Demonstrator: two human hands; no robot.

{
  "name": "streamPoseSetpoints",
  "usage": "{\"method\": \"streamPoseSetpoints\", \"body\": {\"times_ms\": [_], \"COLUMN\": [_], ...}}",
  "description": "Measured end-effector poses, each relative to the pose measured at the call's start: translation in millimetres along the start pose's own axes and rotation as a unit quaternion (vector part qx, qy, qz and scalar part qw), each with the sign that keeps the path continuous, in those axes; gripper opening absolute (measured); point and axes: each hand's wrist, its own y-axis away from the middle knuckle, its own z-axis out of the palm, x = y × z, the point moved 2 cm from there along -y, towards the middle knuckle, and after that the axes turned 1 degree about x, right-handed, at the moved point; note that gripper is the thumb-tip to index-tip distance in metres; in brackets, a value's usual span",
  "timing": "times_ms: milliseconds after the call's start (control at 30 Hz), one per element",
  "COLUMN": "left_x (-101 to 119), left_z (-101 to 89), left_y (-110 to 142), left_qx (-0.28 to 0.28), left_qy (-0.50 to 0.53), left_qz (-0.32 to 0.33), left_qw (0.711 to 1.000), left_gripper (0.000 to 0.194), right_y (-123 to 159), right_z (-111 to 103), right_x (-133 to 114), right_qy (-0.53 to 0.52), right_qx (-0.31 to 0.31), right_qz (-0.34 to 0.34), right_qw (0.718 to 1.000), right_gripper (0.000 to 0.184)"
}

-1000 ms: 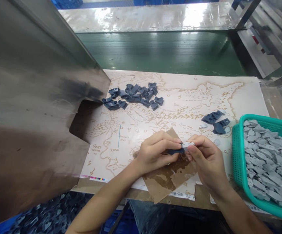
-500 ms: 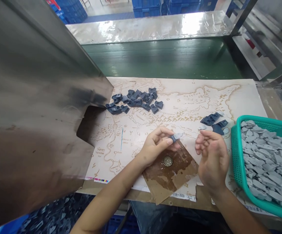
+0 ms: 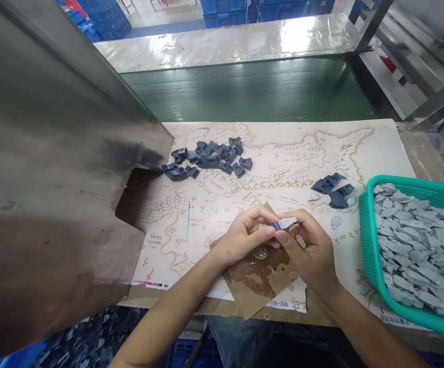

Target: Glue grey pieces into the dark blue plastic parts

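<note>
Between finger and thumb, my left hand (image 3: 245, 236) holds a small dark blue plastic part (image 3: 275, 225). A light grey, leaf-shaped piece (image 3: 288, 222) sits against its right end, and my right hand (image 3: 314, 250) pinches that piece. Both hands meet above a brown cardboard sheet (image 3: 250, 294), which is wet and stained. Partly covered by my left hand, a small round cap (image 3: 261, 252) lies on the cardboard. How the two pieces join is hidden by my fingers.
Dark blue parts (image 3: 210, 156) lie in a loose group at the back left, more (image 3: 337, 198) at right beside a few grey pieces. A green basket (image 3: 367, 245) of grey pieces stands right. A metal panel (image 3: 61, 153) walls the left; a green belt (image 3: 252, 89) runs behind.
My right hand has moved left and closed on the grey piece at my left hand. A loose grey piece now shows on the paper where my right hand was. The view has shifted slightly.
</note>
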Motion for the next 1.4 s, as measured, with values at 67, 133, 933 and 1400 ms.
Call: {"method": "streamPoseSetpoints", "body": {"times_ms": [67,133,933,1400], "left_x": [0,1,4,11], "left_z": [-1.0,-3.6,-10.1,-7.9], "left_y": [0,-1,-3,-1], "left_qx": [-0.009,-0.017,-0.094,-0.110], "left_qy": [-0.006,-0.007,-0.017,0.011], "left_qz": [-0.005,-0.017,-0.011,-0.039], "left_qw": [1.000,1.000,0.995,0.993], "left_gripper": [0.033,0.034,0.033,0.045], "right_y": [-1,-3,-12,-8], "right_z": [-1,-1,-7,-4], "right_x": [0,2,12,11], "right_qy": [-0.013,-0.049,-0.160,-0.072], "right_qx": [-0.015,-0.046,-0.217,-0.166], "right_qz": [-0.009,0.008,0.012,-0.016], "right_qw": [1.000,0.998,0.963,0.983], "right_gripper": [0.017,0.018,0.038,0.057]}}
